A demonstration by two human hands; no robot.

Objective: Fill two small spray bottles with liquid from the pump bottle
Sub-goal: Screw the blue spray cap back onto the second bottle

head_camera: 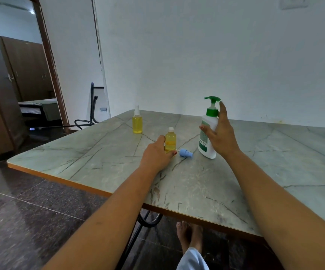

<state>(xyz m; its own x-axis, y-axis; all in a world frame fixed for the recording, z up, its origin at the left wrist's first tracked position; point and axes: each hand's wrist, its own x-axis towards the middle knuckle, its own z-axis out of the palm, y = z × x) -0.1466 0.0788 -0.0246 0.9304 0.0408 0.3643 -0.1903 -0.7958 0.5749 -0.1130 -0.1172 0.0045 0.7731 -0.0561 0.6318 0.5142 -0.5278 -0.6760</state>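
Observation:
A white pump bottle (pixel 206 133) with a green pump head stands on the marble-patterned table (pixel 196 182). My right hand (pixel 219 133) is beside it with fingers spread, the palm close to its side. An uncapped small bottle (pixel 171 140) with yellow liquid stands in the middle, and my left hand (pixel 157 154) holds its lower part. Its light blue spray cap (pixel 186 153) lies on the table just to the right. A second small spray bottle (pixel 137 122), capped and filled with yellow liquid, stands farther back left.
The table's wooden front edge (pixel 60 179) runs diagonally above a dark tiled floor. My bare foot (pixel 189 234) shows under the table. A white wall stands behind the table, with an open doorway (pixel 27 75) at the left.

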